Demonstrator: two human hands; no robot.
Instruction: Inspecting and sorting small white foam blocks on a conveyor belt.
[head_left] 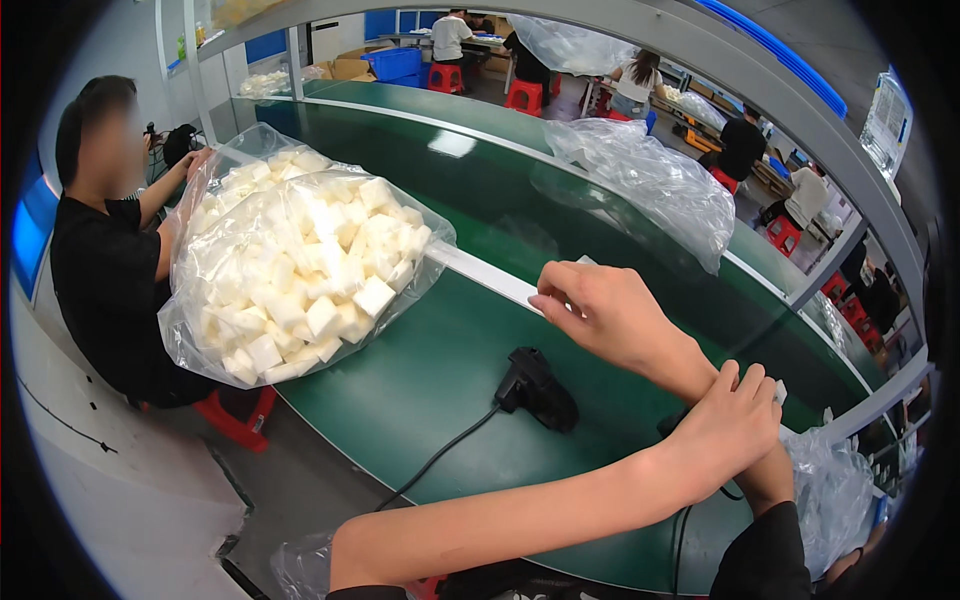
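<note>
My arms are crossed over the green conveyor belt (430,400). My left hand (725,425) lies across my right wrist with its fingers curled; a small white piece (781,392) shows just beyond its fingertips. Farther forward, my right hand (610,315) is closed with thumb and fingers drawn together, above a white strip (485,275) running along the belt. A sliver of something pale (586,261) peeks out behind its fingers; what it is I cannot make out. Left of my hands sits a big clear plastic bag (430,215) full of white foam blocks (320,315).
A black plug-like device (538,388) with a cable lies on the belt near me. At the left, a person in black (110,270) reaches to the bag. Clear plastic sheeting (650,185) lies along the far side, under a grey metal frame (780,90). Other people sit beyond.
</note>
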